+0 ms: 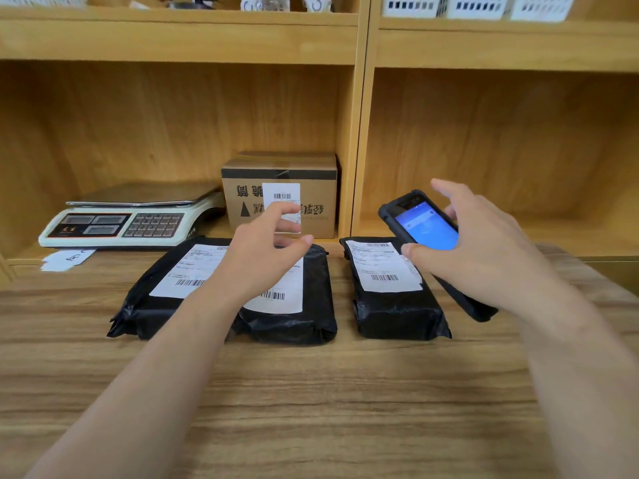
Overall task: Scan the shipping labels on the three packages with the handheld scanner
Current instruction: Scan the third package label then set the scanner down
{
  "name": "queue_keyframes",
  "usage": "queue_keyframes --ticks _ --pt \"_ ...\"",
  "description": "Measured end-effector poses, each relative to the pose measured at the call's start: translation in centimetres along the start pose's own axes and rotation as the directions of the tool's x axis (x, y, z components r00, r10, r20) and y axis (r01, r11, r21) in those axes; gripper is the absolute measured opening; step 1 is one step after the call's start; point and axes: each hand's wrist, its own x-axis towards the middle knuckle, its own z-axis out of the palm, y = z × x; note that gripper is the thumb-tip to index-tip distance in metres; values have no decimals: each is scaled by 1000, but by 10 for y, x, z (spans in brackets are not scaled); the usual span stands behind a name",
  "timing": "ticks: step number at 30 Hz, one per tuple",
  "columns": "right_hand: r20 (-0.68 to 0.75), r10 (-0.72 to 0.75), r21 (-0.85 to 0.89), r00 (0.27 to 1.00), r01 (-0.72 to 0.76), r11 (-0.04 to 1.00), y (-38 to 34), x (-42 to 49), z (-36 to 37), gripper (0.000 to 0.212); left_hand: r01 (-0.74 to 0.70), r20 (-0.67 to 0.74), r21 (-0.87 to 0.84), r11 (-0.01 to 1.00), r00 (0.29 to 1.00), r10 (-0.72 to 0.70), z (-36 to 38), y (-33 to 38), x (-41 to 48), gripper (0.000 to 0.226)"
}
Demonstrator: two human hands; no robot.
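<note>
Wooden table [311,392]: three black packages [390,299], paper slip [67,260]

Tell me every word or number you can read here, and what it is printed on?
None reads clearly.
Cardboard box: large printed characters, upside down, not legible.
Labels on the three black packages: barcodes and tiny print, too small.
Handheld scanner: blue screen, text blurred.
Scale: keypad and displays unreadable.
Paper slip: marks too blurred.

My left hand [257,257] reaches far forward, palm down, with the fingers loosely curled and the thumb apart from them, gripping nothing. My right hand [484,250] is a little further right, its fingers and thumb closed around a device.
</note>
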Motion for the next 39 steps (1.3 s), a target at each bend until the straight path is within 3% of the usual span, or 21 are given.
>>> queue_keyframes --ticks 6,13,22,32,36,39 --pt "-16 60 -46 998 -61 997 31 -15 -12 96 -75 30 32 997 997 74 32 19 -4 48" --pt "-13 63 4 998 -63 998 48 -31 -7 97 86 167 73 994 981 -97 72 22 15 50" --pt "27 78 6 997 -78 997 53 -43 9 96 36 296 205 978 950 -97 102 8 22 36" --pt "32 93 5 995 -93 996 53 -49 11 95 60 332 253 965 932 -145 113 2 22 42" --pt "36 100 16 994 -101 995 53 -49 10 95 58 289 219 974 950 -121 114 4 23 22" --pt "47 108 9 993 -109 994 53 -49 12 95 87 245 159 983 962 -125 113 3 23 20"
